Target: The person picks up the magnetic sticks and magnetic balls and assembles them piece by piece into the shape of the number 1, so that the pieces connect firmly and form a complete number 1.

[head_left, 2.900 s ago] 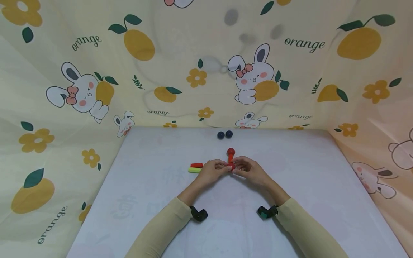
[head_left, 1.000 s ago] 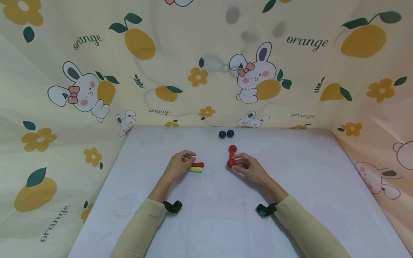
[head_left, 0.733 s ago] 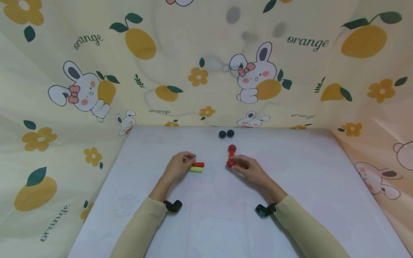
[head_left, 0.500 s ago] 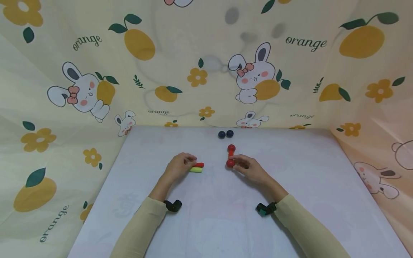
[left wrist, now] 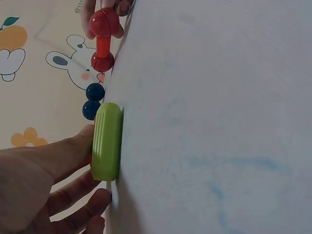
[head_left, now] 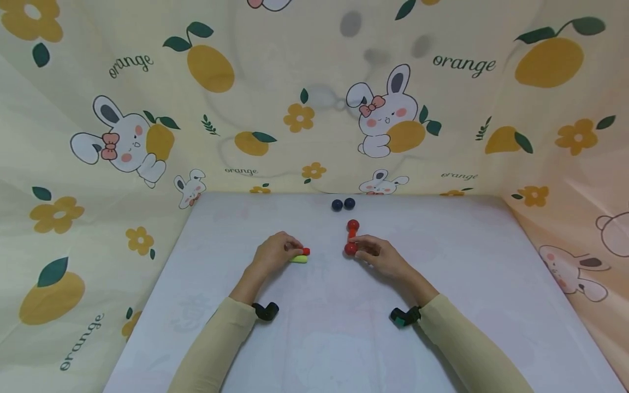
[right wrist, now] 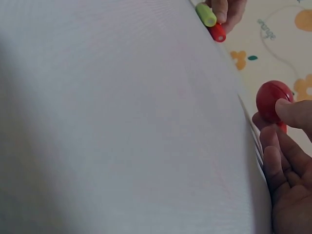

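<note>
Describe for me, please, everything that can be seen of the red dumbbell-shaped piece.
The red dumbbell-shaped piece is two glossy red balls joined by a short orange-red rod, and looks like plastic. A seam shows on the near ball. It points away from the person, its far ball toward two dark blue balls. The right-hand grip pinches the near ball between thumb and fingers. Whether the piece touches the table is unclear.
</note>
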`<move>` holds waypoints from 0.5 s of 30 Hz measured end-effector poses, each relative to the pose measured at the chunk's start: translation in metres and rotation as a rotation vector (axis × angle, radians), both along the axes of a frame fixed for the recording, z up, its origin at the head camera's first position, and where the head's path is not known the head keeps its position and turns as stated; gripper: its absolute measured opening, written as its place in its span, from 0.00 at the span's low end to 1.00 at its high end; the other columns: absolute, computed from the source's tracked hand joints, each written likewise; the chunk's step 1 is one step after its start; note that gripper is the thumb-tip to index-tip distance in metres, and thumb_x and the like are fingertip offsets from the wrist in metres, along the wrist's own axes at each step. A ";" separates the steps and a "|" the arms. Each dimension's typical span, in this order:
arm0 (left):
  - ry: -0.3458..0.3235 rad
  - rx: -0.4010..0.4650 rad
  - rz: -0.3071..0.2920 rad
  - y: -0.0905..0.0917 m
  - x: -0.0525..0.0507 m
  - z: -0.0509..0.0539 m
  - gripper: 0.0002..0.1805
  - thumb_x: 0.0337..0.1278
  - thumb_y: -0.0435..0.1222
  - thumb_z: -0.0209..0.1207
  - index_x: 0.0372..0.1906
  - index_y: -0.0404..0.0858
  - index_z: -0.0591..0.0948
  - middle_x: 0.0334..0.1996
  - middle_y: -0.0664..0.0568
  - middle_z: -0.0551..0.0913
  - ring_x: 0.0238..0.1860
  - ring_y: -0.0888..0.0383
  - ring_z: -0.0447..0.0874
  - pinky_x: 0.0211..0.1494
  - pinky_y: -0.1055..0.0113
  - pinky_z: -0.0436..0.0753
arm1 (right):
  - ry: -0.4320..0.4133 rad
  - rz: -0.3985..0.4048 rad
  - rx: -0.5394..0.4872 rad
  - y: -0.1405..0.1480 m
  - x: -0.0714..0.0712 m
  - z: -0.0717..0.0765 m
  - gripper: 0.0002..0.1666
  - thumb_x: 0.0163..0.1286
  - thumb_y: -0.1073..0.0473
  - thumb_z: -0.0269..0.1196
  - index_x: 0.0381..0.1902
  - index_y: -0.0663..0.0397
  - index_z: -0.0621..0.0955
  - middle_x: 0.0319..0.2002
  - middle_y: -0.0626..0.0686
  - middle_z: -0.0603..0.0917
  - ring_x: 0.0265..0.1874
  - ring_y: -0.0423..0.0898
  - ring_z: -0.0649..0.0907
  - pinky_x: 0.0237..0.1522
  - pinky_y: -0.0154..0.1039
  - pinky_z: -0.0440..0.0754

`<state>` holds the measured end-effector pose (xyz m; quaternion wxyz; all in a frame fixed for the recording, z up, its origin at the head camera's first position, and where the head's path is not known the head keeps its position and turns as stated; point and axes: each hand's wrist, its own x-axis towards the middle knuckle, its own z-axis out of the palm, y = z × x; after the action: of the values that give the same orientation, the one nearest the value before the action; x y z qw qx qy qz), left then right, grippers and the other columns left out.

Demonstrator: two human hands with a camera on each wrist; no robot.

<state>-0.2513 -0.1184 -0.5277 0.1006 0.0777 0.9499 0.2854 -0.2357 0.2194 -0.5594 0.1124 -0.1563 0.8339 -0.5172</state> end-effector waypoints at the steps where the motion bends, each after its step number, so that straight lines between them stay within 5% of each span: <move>1: -0.002 -0.001 -0.002 0.000 0.000 0.000 0.08 0.68 0.47 0.73 0.45 0.50 0.93 0.46 0.56 0.86 0.48 0.54 0.83 0.54 0.53 0.83 | 0.003 0.003 -0.002 0.000 0.000 0.000 0.24 0.78 0.60 0.68 0.69 0.46 0.82 0.58 0.54 0.86 0.48 0.51 0.82 0.43 0.36 0.82; 9: -0.029 0.025 0.016 0.001 -0.001 0.002 0.09 0.69 0.48 0.72 0.46 0.50 0.92 0.46 0.56 0.86 0.45 0.55 0.82 0.52 0.56 0.82 | -0.003 0.016 -0.009 -0.001 0.001 0.004 0.25 0.79 0.63 0.66 0.71 0.54 0.80 0.58 0.60 0.85 0.48 0.54 0.80 0.43 0.34 0.81; 15: -0.051 0.151 0.027 0.007 0.004 0.006 0.11 0.69 0.48 0.71 0.49 0.49 0.91 0.46 0.56 0.86 0.46 0.54 0.81 0.52 0.56 0.81 | 0.002 0.023 0.014 0.002 -0.001 0.003 0.24 0.78 0.63 0.67 0.70 0.49 0.81 0.57 0.56 0.85 0.47 0.52 0.81 0.46 0.33 0.82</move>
<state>-0.2476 -0.1119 -0.5215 0.1149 0.0649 0.9237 0.3595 -0.2368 0.2210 -0.5563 0.1185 -0.1656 0.8358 -0.5098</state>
